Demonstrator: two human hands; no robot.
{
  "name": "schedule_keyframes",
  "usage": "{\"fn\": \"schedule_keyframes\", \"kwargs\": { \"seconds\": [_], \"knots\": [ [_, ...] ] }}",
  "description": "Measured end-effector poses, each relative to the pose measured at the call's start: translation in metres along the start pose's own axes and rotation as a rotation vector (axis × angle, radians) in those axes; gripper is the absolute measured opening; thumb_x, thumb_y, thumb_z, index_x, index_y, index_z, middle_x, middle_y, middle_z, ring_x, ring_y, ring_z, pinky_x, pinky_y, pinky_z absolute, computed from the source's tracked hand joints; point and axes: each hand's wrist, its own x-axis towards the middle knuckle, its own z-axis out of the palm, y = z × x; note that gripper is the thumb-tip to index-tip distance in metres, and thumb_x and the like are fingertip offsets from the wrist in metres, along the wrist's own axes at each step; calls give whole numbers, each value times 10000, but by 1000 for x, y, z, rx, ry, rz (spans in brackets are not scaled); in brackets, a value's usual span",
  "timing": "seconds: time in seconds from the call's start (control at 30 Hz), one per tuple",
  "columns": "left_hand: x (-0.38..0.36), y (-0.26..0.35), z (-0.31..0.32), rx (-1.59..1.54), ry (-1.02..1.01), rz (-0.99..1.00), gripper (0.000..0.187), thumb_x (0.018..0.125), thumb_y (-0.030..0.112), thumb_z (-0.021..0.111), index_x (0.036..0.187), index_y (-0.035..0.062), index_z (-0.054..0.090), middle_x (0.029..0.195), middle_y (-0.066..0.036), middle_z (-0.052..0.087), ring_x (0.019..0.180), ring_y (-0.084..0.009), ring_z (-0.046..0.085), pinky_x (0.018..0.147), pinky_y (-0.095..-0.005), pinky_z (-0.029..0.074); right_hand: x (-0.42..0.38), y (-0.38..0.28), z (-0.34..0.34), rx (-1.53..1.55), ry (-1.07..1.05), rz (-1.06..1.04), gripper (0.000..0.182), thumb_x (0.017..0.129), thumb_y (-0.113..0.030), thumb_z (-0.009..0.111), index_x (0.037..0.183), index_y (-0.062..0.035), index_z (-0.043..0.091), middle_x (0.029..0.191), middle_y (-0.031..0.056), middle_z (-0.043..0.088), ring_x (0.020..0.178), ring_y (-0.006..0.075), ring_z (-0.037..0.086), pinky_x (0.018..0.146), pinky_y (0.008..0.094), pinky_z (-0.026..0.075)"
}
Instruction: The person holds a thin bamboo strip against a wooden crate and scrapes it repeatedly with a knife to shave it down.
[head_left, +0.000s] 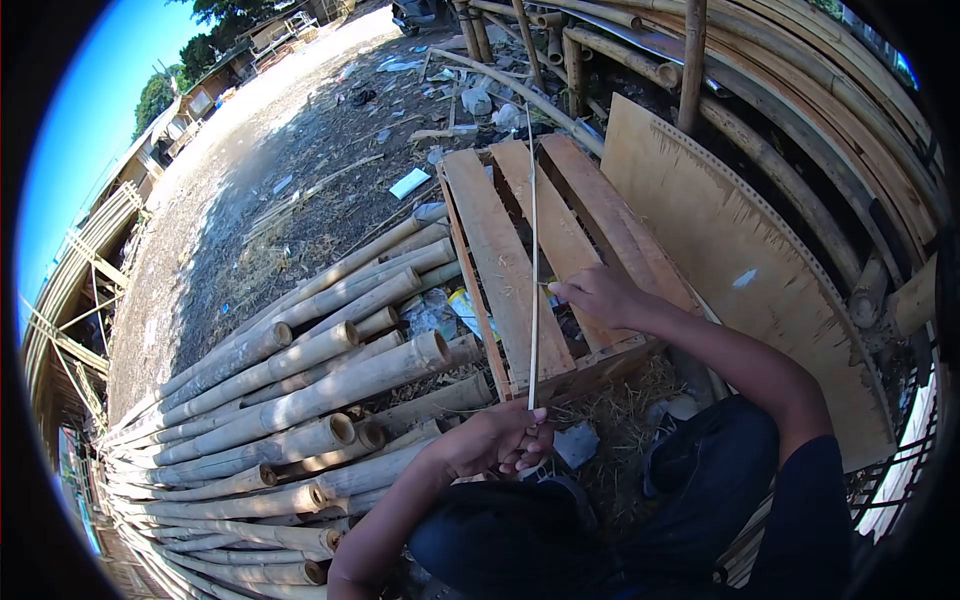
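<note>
A long, thin bamboo strip (535,215) runs lengthwise over a slatted wooden crate (487,225). My left hand (498,440) is closed round the near end of the strip, just in front of the crate's near edge. Farther up, my right hand (602,297) hovers over the slats to the right of the strip, thumb and forefinger pinched together. A small yellowish bit shows at those fingertips, close beside the strip; I cannot make out what it is or whether it touches.
Cut bamboo poles (300,400) lie stacked on the left, open ends toward me. A curved plywood sheet (740,270) leans at the crate's right. More poles (770,165) rest on a rack behind it. Litter and a white piece (409,183) lie on the dirt ground (250,160).
</note>
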Motion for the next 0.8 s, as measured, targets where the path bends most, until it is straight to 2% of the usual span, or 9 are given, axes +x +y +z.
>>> {"fn": "schedule_keyframes", "kwargs": {
  "seconds": [0.03,0.13,0.27,0.37,0.57,0.63,0.8],
  "knots": [
    [-1,1,0,0,25,-17,274,1038,391,423,962,128,434,751,-3,451,573,-91,487,432,-211,336,-2,-9,1,-42,-36,-55,685,995,-526,403,651,35,590,600,248,545,605,402,564,655,486,446],
    [-1,-1,-4,4,76,-9,281,1045,397,399,970,130,444,729,-15,462,542,-100,471,431,-215,335,-3,-22,-2,-71,-149,-13,693,991,-535,409,625,35,557,579,238,513,574,395,527,637,486,431],
    [7,-4,-15,47,191,48,308,1047,407,388,964,119,459,675,-27,461,498,-112,450,423,-222,335,-2,-15,3,-70,-110,-56,708,991,-544,399,605,35,529,555,225,488,557,391,512,622,484,425],
    [10,-5,-16,2,221,54,302,1046,403,400,951,125,467,661,-26,451,483,-109,433,416,-216,330,-3,-14,3,-85,-139,-13,722,993,-554,383,596,34,520,550,221,482,547,388,497,617,483,421],
    [3,-5,-7,-227,133,61,321,1027,433,448,886,144,449,658,8,427,479,-92,413,423,-212,298,-7,-22,5,-21,-139,1,728,989,-559,384,576,30,501,542,220,474,537,394,486,617,495,416],
    [-10,-12,3,-237,149,65,323,1024,435,453,876,149,439,660,12,421,492,-90,418,426,-210,302,-6,-25,4,-45,-154,-107,715,986,-545,399,572,28,500,539,230,475,539,396,506,618,499,417],
    [-28,-29,-10,-197,250,-14,333,1011,440,476,850,154,420,690,11,429,547,-85,436,455,-209,322,5,-26,14,-144,-139,-106,674,981,-518,423,610,23,580,590,243,561,615,408,605,658,504,478]
  ]
}}
